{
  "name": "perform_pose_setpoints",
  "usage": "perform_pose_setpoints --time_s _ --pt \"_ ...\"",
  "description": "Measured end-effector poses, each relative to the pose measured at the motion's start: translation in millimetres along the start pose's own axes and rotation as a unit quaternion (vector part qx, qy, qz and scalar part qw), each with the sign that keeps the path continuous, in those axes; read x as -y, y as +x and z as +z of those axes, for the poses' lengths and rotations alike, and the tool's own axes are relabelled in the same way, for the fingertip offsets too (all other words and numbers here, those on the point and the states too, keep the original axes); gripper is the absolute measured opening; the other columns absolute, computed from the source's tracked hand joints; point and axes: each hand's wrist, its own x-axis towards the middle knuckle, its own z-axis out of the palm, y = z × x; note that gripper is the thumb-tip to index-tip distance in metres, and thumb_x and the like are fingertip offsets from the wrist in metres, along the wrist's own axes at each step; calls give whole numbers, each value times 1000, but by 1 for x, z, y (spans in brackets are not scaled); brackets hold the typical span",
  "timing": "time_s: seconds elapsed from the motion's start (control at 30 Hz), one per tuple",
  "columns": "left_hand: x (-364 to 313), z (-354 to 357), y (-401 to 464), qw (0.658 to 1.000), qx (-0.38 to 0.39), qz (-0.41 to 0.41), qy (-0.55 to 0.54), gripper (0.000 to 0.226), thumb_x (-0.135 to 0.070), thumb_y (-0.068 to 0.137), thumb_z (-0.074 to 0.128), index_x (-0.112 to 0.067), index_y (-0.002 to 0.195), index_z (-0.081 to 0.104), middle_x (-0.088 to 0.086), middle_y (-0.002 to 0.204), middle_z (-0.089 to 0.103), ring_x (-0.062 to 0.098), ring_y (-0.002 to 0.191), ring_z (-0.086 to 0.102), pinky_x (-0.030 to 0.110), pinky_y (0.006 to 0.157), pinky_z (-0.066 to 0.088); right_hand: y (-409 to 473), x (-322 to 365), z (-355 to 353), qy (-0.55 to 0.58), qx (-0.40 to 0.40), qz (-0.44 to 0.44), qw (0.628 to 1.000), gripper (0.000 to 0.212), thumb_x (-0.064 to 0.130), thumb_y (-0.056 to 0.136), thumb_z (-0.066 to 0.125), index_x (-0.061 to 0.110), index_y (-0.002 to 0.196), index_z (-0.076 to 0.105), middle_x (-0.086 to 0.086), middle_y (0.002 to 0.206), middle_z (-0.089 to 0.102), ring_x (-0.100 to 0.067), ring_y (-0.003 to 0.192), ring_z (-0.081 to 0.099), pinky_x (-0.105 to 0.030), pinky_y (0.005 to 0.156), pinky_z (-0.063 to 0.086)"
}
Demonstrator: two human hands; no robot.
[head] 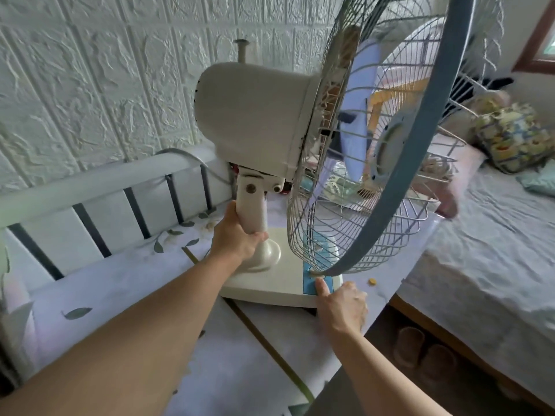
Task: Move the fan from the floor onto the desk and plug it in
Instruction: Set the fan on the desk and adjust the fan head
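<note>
A cream table fan point(255, 115) with a wire cage, blue rim and pale blue blades stands upright with its flat base point(270, 291) on the desk point(126, 295), which has a white cloth with a leaf print. My left hand point(235, 235) is wrapped around the fan's neck just above the base. My right hand point(344, 304) grips the base's front right corner, thumb on the blue control panel. The base's near edge sits at the desk's front edge. No plug or cord end is visible.
A white railing point(99, 187) with dark bars runs along the desk's back against a white textured wall. A bed point(486, 250) with grey sheet and patterned pillow point(510, 136) lies to the right. Slippers point(420, 352) sit on the floor between desk and bed.
</note>
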Motion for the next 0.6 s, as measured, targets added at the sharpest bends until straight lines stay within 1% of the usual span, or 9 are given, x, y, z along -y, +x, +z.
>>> perform_pose_setpoints --time_s 0.13,0.27,0.43,0.5,0.6 --pt "1 -1 0 1000 -4 -1 7 58 -24 70 78 -17 115 41 9 119 62 30 104 58 36 84 44 2 1 -1 1 7 2 1000 56 49 88 52 1 116 50 -23 120 50 -37 114 48 -43 97 39" --pt "0 -2 -1 1000 -10 -11 3 62 -25 71 77 -18 120 40 10 122 60 31 108 57 39 89 45 7 5 -1 1 14 -2 1000 55 49 88 53 2 116 50 -21 120 50 -36 114 48 -42 97 39" --pt "-2 0 1 1000 -18 -21 -6 61 -23 71 77 -17 119 41 9 120 60 31 105 57 33 80 40 10 7 0 7 16 -3 1000 56 50 88 53 2 118 51 -19 118 50 -34 113 47 -42 98 39" --pt "-3 0 1 1000 -21 -20 -10 61 -21 71 77 -17 119 42 9 119 61 31 105 57 33 81 41 10 7 1 11 16 -5 1000 56 50 87 53 3 117 50 -18 118 49 -33 112 47 -41 97 39" --pt "-5 -1 1 999 -25 -21 -5 59 -21 71 77 -16 117 42 10 119 61 32 106 58 39 87 44 12 7 1 8 18 -6 1000 56 50 88 53 3 118 50 -17 117 49 -32 112 48 -40 96 39"
